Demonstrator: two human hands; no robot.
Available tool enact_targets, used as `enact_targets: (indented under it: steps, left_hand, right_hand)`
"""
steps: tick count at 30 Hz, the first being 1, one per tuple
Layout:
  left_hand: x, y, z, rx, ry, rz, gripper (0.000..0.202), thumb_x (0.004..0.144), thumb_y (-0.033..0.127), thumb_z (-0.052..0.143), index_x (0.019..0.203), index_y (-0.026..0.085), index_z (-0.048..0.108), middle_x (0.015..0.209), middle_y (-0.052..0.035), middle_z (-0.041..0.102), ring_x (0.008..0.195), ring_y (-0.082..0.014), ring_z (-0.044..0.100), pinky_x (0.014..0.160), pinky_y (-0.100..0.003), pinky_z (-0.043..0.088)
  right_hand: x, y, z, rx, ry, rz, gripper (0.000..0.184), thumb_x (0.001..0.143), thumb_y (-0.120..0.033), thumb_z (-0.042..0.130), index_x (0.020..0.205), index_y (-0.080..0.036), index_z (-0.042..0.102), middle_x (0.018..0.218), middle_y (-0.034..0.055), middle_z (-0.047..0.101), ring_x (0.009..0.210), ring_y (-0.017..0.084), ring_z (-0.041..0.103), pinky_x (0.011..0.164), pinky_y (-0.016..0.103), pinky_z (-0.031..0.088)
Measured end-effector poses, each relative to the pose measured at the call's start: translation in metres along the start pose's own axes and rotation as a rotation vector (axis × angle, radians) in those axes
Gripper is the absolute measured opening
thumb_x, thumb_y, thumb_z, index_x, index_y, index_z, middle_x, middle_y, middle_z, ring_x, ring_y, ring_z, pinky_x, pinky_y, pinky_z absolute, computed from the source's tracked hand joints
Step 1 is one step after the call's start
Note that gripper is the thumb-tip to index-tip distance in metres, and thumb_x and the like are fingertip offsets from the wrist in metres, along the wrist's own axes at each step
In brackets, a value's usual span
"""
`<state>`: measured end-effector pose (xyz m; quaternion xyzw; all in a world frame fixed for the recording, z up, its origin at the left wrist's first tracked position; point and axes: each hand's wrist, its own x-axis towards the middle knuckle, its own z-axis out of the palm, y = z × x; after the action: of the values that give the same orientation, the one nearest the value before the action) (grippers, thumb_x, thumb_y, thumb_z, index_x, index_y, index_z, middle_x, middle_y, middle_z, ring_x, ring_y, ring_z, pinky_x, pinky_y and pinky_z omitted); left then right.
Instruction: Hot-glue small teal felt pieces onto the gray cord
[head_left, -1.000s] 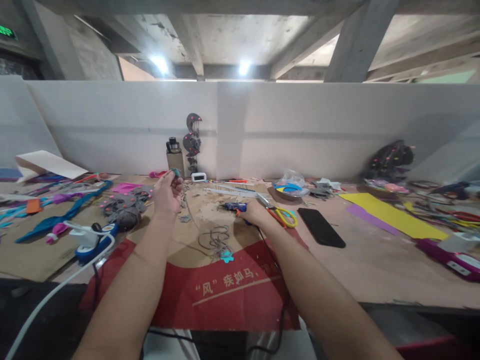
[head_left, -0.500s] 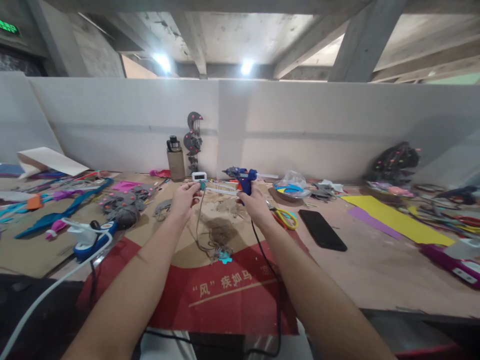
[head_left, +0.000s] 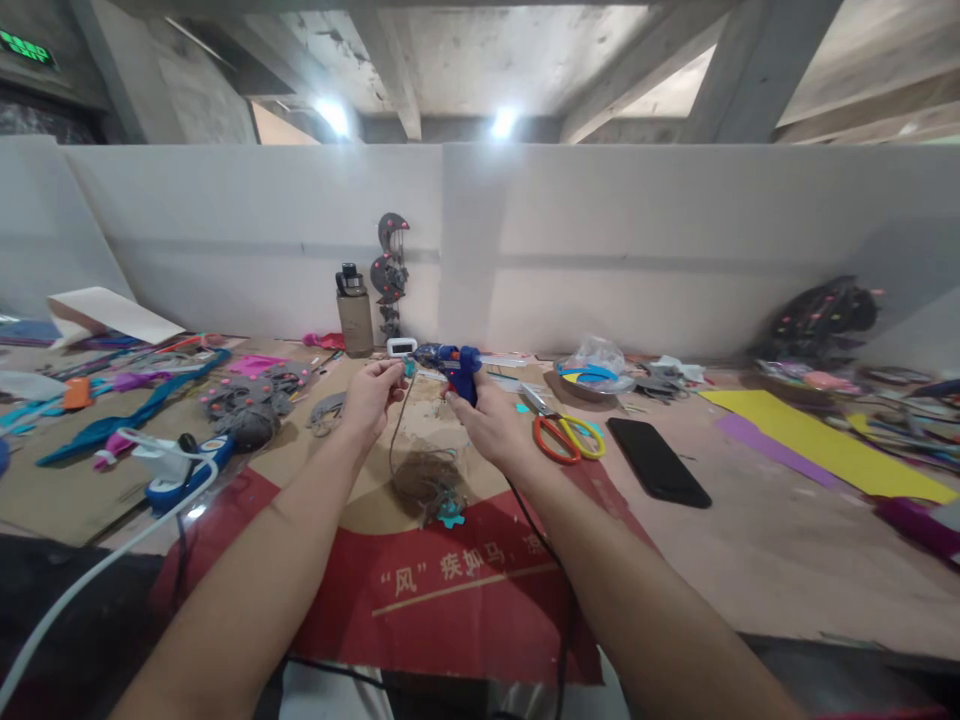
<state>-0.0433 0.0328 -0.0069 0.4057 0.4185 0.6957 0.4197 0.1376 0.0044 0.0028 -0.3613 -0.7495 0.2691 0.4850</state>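
Note:
My right hand (head_left: pixel 491 420) is wrapped round the handle of a blue hot glue gun (head_left: pixel 463 378), whose nozzle points left. Pinched in the fingers of my left hand (head_left: pixel 373 397) is a small teal piece (head_left: pixel 409 369), and the glue gun's tip is close to it. I cannot tell whether they touch. A grey string (head_left: pixel 393 440) hangs from the teal piece down to a tangle of string (head_left: pixel 439 495) on the board, where another cyan piece (head_left: pixel 451 521) lies. The glue gun's black cord (head_left: pixel 531 515) runs past my right forearm.
Orange and yellow scissors (head_left: pixel 556 430) and a black phone (head_left: pixel 658 462) lie right of my hands. A bottle (head_left: pixel 355 318) stands at the back. Left are grey pieces with pink dots (head_left: pixel 259 395) and a blue power strip (head_left: pixel 214 462); farther right is yellow paper (head_left: pixel 817 440).
The glue gun has moved left and slightly down, bringing its nozzle up to the teal piece. The left hand stays nearly in place. More of the scissors shows now.

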Motion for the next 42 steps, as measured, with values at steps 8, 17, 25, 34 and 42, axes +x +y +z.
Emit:
enact_targets:
  steps: [8, 17, 25, 34, 42]
  left_hand:
    - [-0.0003, -0.0008, 0.0011, -0.023, -0.01, -0.007, 0.026, 0.056, 0.03, 0.075, 0.07, 0.014, 0.061, 0.055, 0.0025, 0.055, 0.047, -0.0059, 0.049, 0.041, -0.016, 0.034]
    - [-0.0016, -0.0018, 0.0021, -0.005, -0.035, 0.004, 0.026, 0.057, 0.031, 0.075, 0.07, 0.014, 0.062, 0.054, 0.002, 0.055, 0.045, -0.0061, 0.048, 0.041, -0.017, 0.034]
    - [-0.0016, -0.0016, 0.0018, 0.006, -0.021, 0.013, 0.028, 0.055, 0.033, 0.075, 0.069, 0.013, 0.062, 0.052, 0.0023, 0.055, 0.045, -0.0062, 0.048, 0.042, -0.017, 0.033]
    - [-0.0026, -0.0006, 0.0026, 0.014, -0.022, 0.015, 0.027, 0.055, 0.032, 0.075, 0.07, 0.013, 0.062, 0.056, 0.0017, 0.056, 0.047, -0.0066, 0.049, 0.041, -0.017, 0.033]
    - [-0.0014, -0.0017, 0.0019, 0.019, -0.021, 0.013, 0.027, 0.055, 0.033, 0.075, 0.068, 0.013, 0.061, 0.053, 0.0024, 0.054, 0.046, -0.0064, 0.049, 0.041, -0.017, 0.033]
  right_hand:
    - [-0.0015, -0.0002, 0.0012, -0.08, -0.001, -0.001, 0.029, 0.081, -0.028, 0.048, 0.108, -0.019, 0.054, 0.095, 0.006, 0.063, 0.084, 0.019, 0.055, 0.079, 0.03, 0.041]
    - [-0.0007, 0.0023, 0.0033, -0.088, -0.014, -0.016, 0.038, 0.082, -0.026, 0.049, 0.118, -0.018, 0.051, 0.104, 0.0079, 0.063, 0.09, 0.02, 0.056, 0.084, 0.032, 0.04]
    - [-0.0017, 0.003, 0.0037, -0.104, -0.009, -0.023, 0.037, 0.082, -0.026, 0.049, 0.118, -0.018, 0.051, 0.101, 0.0087, 0.063, 0.089, 0.022, 0.057, 0.083, 0.035, 0.042]
    - [-0.0013, 0.0054, 0.0046, -0.128, 0.008, -0.035, 0.032, 0.081, -0.027, 0.048, 0.111, -0.017, 0.053, 0.094, 0.008, 0.063, 0.082, 0.021, 0.056, 0.079, 0.035, 0.043]
    - [-0.0012, 0.007, 0.0051, -0.092, 0.003, -0.034, 0.034, 0.081, -0.026, 0.049, 0.113, -0.018, 0.053, 0.097, 0.0075, 0.063, 0.085, 0.02, 0.056, 0.081, 0.034, 0.042]
